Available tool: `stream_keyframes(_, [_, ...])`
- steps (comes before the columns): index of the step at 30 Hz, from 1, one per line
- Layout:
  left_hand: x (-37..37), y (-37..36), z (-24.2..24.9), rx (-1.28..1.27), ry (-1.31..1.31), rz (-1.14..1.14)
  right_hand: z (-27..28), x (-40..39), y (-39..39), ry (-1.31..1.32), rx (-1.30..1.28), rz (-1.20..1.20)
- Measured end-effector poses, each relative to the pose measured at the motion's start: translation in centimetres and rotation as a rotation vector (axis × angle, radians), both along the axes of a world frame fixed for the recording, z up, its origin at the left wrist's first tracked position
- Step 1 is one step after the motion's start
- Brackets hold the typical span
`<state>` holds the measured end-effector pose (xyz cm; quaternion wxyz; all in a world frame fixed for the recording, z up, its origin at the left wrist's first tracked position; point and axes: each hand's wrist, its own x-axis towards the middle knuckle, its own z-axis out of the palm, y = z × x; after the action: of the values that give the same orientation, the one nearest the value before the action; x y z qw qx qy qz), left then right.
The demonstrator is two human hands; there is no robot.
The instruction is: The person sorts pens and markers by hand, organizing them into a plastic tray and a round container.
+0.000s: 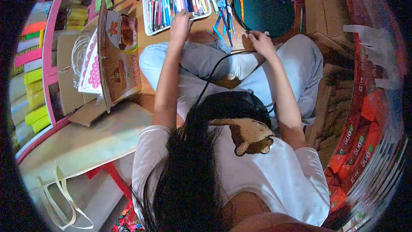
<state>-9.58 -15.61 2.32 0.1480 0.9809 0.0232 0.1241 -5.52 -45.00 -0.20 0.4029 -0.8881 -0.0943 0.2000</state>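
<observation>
My left hand (180,25) is closed at the near rim of a white tray (151,30), its fingers curled over the edge. Many pens and markers (176,1) fill that tray, lying side by side. To the right, my right hand (261,44) is pinched closed near the front edge of a dark green round tray (268,15); I cannot tell what is between its fingertips. An orange pen (241,7) lies on the green tray's left side. Between the two trays lie several loose blue pens (225,22).
My crossed legs (201,62) are close below both hands, with a black cable (209,80) across them. An open cardboard box (124,56) stands at left beside a pink shelf (49,66). More cardboard (328,10) and red paper packs (359,133) line the right.
</observation>
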Motion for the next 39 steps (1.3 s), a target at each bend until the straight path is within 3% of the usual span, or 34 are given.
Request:
stream_keyframes(4, [-0.4, 2.9, -0.6, -0.073, 0.039, -0.016, -0.5, 0.3, 0.3, 0.034, -0.041, 0.083])
stream_keyframes(8, [-2.0, 5.9, -0.4, -0.161, -0.023, 0.375, -0.5, 0.2, 0.7, 0.042, -0.021, 0.122])
stream_keyframes(16, [-1.5, 5.2, 1.1, -0.085, -0.124, 0.338, -1.5, 0.4, 0.6, -0.008, -0.048, 0.155])
stream_keyframes(19, [-0.8, 6.2, 0.8, -0.106, -0.023, 0.344, -1.2, 0.4, 0.7, 0.013, -0.017, 0.146])
stream_keyframes(22, [-0.7, 6.8, 0.0, -0.231, -0.17, 0.301, -1.1, 0.3, 0.6, 0.018, 0.005, 0.163])
stream_keyframes(25, [-0.4, 7.7, -1.0, -0.336, -0.011, 0.379, -1.5, 0.4, 0.7, 0.043, 0.038, 0.181])
stream_keyframes(28, [-0.6, 8.4, -1.5, -0.204, 0.151, 0.293, -0.9, 0.2, 0.6, 0.022, 0.025, 0.166])
stream_keyframes(31, [-0.6, 8.3, -2.2, -0.1, 0.005, 0.317, -1.7, 0.4, 0.7, 0.009, 0.032, 0.184])
stream_keyframes(37, [-0.1, 5.3, -0.2, -0.08, 0.2, 0.519, -1.6, 0.3, 0.7, 0.002, -0.031, 0.192])
stream_keyframes(39, [-0.5, 6.1, -0.1, -0.099, 0.204, 0.489, -2.5, 0.3, 0.7, 0.006, -0.06, 0.172])
